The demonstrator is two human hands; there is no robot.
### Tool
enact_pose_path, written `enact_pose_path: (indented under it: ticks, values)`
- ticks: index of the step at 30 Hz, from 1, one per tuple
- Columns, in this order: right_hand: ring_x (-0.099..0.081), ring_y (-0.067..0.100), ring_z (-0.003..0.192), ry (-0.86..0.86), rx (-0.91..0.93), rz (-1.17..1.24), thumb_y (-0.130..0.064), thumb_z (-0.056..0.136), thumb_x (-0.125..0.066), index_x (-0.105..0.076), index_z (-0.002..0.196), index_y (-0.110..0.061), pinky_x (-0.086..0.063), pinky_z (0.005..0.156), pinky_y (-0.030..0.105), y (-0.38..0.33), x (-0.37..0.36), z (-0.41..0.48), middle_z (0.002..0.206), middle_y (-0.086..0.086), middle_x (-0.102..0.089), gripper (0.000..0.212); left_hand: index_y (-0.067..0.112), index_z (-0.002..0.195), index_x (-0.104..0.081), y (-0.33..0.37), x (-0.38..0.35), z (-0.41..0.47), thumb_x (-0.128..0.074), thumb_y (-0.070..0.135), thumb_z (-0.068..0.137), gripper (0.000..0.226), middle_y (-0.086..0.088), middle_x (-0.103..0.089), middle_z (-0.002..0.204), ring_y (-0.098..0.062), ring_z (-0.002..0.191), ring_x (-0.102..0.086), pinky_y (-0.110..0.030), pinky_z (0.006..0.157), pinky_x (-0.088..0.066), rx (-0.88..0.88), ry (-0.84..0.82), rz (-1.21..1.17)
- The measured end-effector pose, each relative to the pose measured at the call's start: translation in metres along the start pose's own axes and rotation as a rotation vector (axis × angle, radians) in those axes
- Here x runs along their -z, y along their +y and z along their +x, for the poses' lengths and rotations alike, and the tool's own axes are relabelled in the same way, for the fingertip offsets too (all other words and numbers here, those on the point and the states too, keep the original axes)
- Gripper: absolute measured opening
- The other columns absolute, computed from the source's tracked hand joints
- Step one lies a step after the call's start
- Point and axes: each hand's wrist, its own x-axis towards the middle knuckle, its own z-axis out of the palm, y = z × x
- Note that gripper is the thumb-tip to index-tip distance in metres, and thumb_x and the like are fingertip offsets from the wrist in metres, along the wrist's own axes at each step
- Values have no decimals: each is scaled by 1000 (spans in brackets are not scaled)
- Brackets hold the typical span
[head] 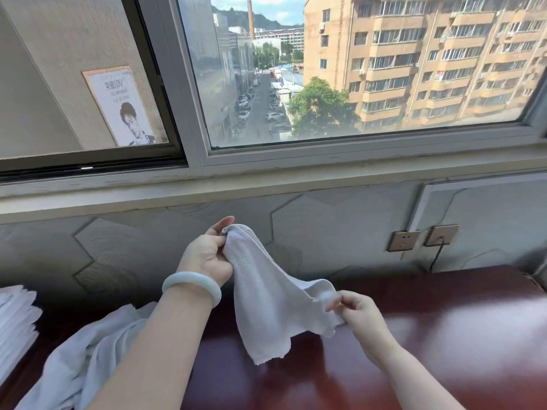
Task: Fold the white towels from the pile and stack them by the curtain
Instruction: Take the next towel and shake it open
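A small white towel (266, 303) hangs in the air above the dark red table (444, 335). My left hand (207, 255) pinches its upper corner, raised near the wall. Lower and to the right, my right hand (358, 312) pinches another corner of the same towel. The towel sags between the two hands and its loose bottom edge dangles just over the tabletop. A pale bracelet sits on my left wrist. At the lower left lies a crumpled pile of white cloth (80, 359), partly behind my left forearm. A stack of folded white towels (14, 324) sits at the far left edge.
A grey padded wall with two sockets (423, 239) and a black cable runs behind the table. Above it are a window sill (266, 179) and a large window. The table's right half is bare and glossy.
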Motion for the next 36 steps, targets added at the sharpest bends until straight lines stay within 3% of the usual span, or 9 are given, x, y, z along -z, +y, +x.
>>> enact_pose_path:
  ticks: [6, 10, 15, 18, 22, 25, 28, 32, 36]
  values:
    - [-50, 5, 96, -40, 117, -312, -13, 83, -69, -70, 98, -29, -37, 83, 14, 3, -41, 0, 101, -17, -61, 22, 11, 92, -62, -7, -4, -5, -32, -12, 97, 38, -11, -60, 85, -20, 56, -67, -30, 49, -56, 29, -14, -25]
    - [-40, 14, 108, 50, 117, -534, -24, 76, -74, -60, 120, -23, -33, 93, 23, 11, -51, 2, 122, -10, -50, 46, 10, 93, -62, -10, 0, -9, -32, -13, 96, 38, -11, -59, 87, -22, 75, -61, -34, 51, -57, 41, -17, -20]
    - [-37, 18, 124, 151, 28, -575, -34, 77, -75, -49, 132, -22, -31, 98, 33, 16, -59, 4, 134, -9, -40, 62, 7, 94, -62, -9, 8, -15, -32, -13, 96, 36, -9, -64, 57, -16, 44, -63, -25, 45, -55, 32, -33, -6]
    - [-40, 14, 121, 135, 33, -566, -33, 76, -77, -55, 127, -25, -31, 95, 31, 18, -61, 6, 126, -14, -44, 57, 7, 96, -62, -12, 13, -20, -33, -12, 96, 35, -6, -62, 52, -15, 43, -62, -27, 55, -57, 25, -61, 18]
    - [-55, 9, 86, 88, 94, -426, -15, 80, -73, -65, 79, -19, -37, 70, 14, 12, -62, 0, 84, -12, -58, 9, 6, 93, -63, -12, 20, -21, -35, -7, 96, 32, -10, -63, 65, -21, 60, -62, -31, 66, -54, 13, -38, 58]
    - [-57, -2, 75, 250, 169, -275, -5, 83, -69, -61, 66, -23, -37, 64, 8, 2, -46, -4, 73, -8, -61, 26, 6, 82, -60, -11, 35, -16, -55, 13, 85, 9, -10, -54, 69, -23, 62, -53, -32, 64, -45, -74, 43, 318]
    - [-60, -1, 79, 347, 264, -178, -1, 85, -66, -63, 73, -24, -41, 69, 8, -25, -23, 2, 80, -7, -66, 26, 10, 78, -52, -16, 64, -7, -74, 21, 62, 29, -6, -52, 72, -21, 62, -46, -29, 56, -35, -291, 202, 989]
    - [-58, 7, 81, 236, 428, -315, 6, 85, -62, -60, 76, -19, -41, 70, 11, -58, 7, 16, 82, -3, -62, 27, 15, 75, -44, -20, 91, -7, -53, 7, 73, 12, -4, -56, 77, -22, 63, -45, -30, 53, -32, -332, 395, 1537]
    - [-60, 3, 78, 143, 558, -454, 11, 77, -69, -60, 67, -20, -40, 70, 8, -86, 37, 17, 87, -8, -62, 34, 16, 66, -43, -10, 103, -3, -51, 7, 71, 13, -3, -59, 70, -25, 65, -58, -31, 58, -44, -335, 396, 1637]
